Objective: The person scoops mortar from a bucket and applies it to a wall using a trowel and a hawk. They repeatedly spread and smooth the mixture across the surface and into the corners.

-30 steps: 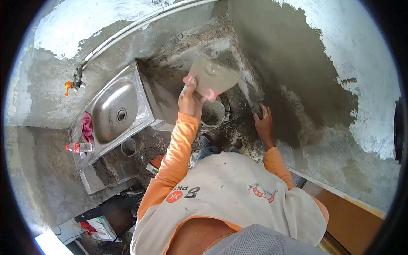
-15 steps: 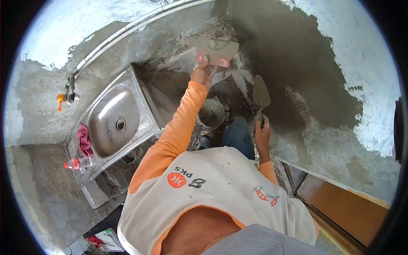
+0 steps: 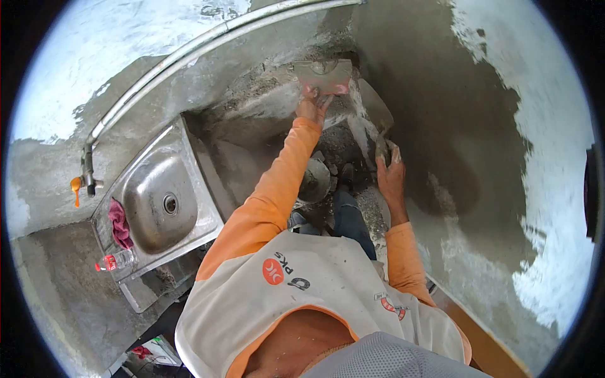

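My left hand (image 3: 312, 108) is closed on the near edge of a flat pinkish hand board (image 3: 322, 80), held out in front of me by the far corner. A lump of wet mortar (image 3: 324, 67) lies on the board's far side. My right hand (image 3: 392, 171) is wrapped around the handle of a plastering trowel (image 3: 375, 106). The mortar-smeared trowel blade points forward beside the right-hand wall, just to the right of the board. Below and between my arms stands a round bucket (image 3: 315, 181), partly hidden by my left sleeve.
A steel sink (image 3: 157, 201) sits at the left, with a dark pink cloth (image 3: 118, 223) and a plastic bottle (image 3: 117, 259) on its edge. White pipes (image 3: 183, 53) run along the left wall to an orange-handled tap (image 3: 77, 188). Grey plaster covers part of the right wall (image 3: 441, 126).
My right hand and the trowel have moved forward and slightly left, bringing the blade close to the board. My left hand still holds the board. The whole view has shifted a little.
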The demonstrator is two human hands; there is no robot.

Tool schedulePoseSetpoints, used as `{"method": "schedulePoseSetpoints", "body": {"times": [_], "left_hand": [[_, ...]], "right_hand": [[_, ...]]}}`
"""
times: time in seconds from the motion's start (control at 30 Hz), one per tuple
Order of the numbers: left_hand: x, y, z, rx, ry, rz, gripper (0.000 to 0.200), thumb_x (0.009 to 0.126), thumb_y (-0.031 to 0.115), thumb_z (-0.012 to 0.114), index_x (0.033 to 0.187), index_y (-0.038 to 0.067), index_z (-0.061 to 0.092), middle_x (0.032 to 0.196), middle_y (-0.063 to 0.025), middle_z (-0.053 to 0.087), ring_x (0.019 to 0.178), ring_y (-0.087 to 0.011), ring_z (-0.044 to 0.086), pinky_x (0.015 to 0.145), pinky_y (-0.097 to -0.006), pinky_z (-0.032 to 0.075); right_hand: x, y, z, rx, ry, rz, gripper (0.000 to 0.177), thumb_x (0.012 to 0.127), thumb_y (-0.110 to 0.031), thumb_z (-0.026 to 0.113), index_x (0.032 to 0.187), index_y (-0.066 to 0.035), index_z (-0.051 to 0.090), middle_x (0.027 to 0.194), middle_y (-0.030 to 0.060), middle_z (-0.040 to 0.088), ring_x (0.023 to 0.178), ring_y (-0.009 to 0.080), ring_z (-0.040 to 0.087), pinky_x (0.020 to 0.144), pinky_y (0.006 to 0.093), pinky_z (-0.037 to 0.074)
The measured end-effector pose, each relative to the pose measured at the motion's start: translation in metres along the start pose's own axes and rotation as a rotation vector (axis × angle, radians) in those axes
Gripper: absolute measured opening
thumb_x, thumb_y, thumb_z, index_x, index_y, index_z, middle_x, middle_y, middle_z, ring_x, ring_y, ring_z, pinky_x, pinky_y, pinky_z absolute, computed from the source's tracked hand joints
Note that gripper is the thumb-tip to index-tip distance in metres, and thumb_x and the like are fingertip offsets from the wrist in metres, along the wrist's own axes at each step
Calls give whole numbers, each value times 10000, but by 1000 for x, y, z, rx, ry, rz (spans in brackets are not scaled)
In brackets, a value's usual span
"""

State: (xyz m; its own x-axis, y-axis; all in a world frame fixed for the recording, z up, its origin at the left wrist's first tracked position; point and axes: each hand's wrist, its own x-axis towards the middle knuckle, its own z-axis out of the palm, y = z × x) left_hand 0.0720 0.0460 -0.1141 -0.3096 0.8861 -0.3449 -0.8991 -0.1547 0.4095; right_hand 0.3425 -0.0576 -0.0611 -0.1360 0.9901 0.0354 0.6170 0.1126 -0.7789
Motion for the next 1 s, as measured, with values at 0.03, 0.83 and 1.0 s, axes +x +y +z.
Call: {"method": "schedulePoseSetpoints", "body": {"times": [0.03,0.83,1.0], "left_hand": [[12,-12,-1,-40,18,15,419,996,34,510,1399,-16,406,1377,-168,494,1250,-349,557,1077,-502,541],[-89,76,-68,169,188,188,466,988,222,649,1407,96,489,1348,-50,576,1293,-261,540,1134,-481,446],[-113,92,-93,164,165,226,515,996,230,637,1443,62,445,1390,-97,541,1284,-313,556,1105,-495,477]], "right_hand": [[18,-2,-1,-11,-12,4,570,972,-230,622,1415,99,477,1376,310,554,1245,446,566,1048,446,447],[187,-23,123,-514,-145,-35,528,980,-245,628,1450,-51,488,1516,285,403,1299,441,539,985,538,514],[165,-45,118,-444,-70,-104,478,967,-246,637,1383,-38,528,1406,271,489,1180,452,598,910,527,549]]}}
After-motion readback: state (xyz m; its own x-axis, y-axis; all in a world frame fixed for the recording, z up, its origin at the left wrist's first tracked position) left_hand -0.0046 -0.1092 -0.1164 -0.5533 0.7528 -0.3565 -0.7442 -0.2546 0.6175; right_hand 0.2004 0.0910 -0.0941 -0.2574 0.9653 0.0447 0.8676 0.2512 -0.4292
